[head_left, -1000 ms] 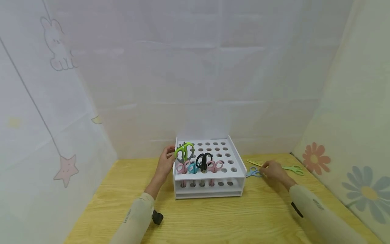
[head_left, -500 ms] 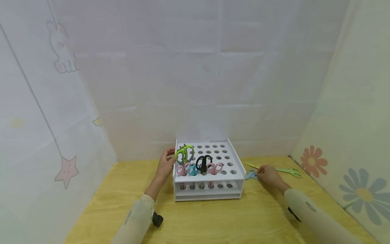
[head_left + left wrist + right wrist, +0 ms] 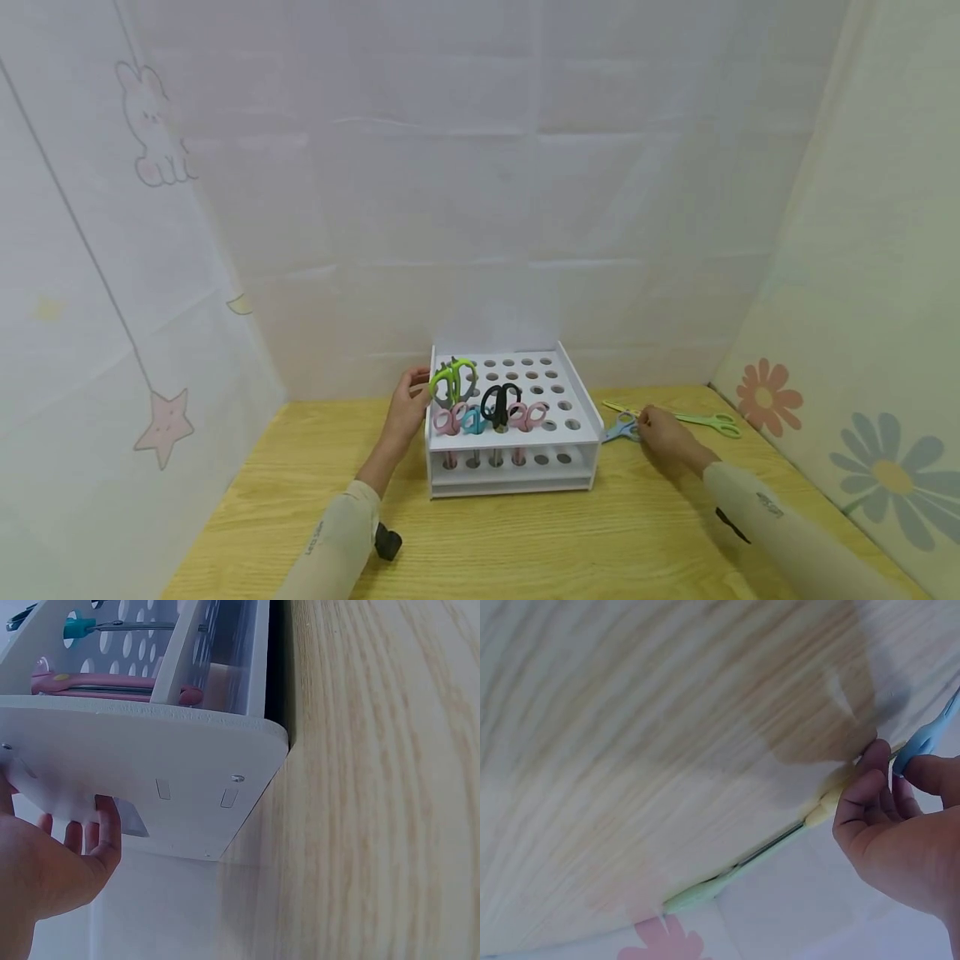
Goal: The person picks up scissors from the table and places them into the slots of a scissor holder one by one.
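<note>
My left hand (image 3: pixel 408 408) rests against the left side of a white rack (image 3: pixel 513 450) with rows of round holes. In the left wrist view, its loosely bent fingers (image 3: pixel 109 829) touch the side panel by a cut-out. My right hand (image 3: pixel 663 435) is right of the rack and pinches a handle of blue scissors (image 3: pixel 621 428) between thumb and fingers. In the right wrist view, the blue handle (image 3: pixel 919 750) tilts up at the thumb. Yellow scissors (image 3: pixel 617 407) lie behind that hand, partly hidden by it. Green scissors (image 3: pixel 720 423) lie farther right on the table.
Standing handles-up in the rack are lime-green scissors (image 3: pixel 453 379), teal scissors (image 3: pixel 473 419), black scissors (image 3: pixel 500 406) and two pink pairs (image 3: pixel 528 415). A pale wall sheet stands behind the rack, and a flower-printed sheet (image 3: pixel 892 475) borders the wooden table (image 3: pixel 495 550) on the right.
My right hand has shifted slightly left and now pinches the blue scissors, whose handles have turned a little. The left hand keeps its place on the rack. The head view has tilted slightly.
</note>
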Available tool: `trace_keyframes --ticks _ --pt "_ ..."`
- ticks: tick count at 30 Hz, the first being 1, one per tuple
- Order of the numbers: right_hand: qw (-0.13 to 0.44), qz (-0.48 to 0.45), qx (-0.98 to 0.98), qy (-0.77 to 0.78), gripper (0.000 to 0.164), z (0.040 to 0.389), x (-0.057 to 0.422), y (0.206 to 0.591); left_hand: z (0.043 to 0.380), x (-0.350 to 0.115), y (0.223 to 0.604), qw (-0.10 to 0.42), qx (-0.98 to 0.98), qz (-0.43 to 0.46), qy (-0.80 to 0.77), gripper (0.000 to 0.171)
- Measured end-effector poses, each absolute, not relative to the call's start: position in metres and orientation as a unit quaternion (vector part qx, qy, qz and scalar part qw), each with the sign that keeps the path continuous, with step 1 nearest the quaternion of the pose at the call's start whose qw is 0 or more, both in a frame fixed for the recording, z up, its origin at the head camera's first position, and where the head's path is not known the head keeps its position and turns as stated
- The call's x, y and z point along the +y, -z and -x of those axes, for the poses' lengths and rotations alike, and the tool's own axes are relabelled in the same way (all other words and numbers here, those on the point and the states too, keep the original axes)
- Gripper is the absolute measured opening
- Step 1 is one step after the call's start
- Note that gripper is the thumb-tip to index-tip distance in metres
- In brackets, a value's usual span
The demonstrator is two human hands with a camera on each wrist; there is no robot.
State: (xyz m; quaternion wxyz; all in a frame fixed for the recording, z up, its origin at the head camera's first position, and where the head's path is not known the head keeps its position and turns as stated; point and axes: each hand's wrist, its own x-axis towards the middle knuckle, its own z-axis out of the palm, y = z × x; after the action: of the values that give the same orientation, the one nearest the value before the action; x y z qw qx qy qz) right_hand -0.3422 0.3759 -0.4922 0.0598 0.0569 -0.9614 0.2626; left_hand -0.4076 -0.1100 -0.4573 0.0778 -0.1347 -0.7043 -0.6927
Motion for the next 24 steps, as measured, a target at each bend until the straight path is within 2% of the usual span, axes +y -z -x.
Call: trace_keyframes --ticks 5,14,24 --pt "0.057 -0.061 -0.959 -0.270 0.016 0.333 0.376 0.481 0.407 -0.109 0.460 0.079 -0.704 0.135 0.693 0.046" --pt "0.098 -0.071 -0.956 -0.267 0.025 0.326 0.383 0.469 0.405 -0.109 0.463 0.081 -0.703 0.129 0.695 0.042" --pt "0.124 -0.078 -0.913 -0.380 0.029 0.317 0.377 0.438 0.408 -0.109 0.458 0.086 -0.706 0.131 0.691 0.047"
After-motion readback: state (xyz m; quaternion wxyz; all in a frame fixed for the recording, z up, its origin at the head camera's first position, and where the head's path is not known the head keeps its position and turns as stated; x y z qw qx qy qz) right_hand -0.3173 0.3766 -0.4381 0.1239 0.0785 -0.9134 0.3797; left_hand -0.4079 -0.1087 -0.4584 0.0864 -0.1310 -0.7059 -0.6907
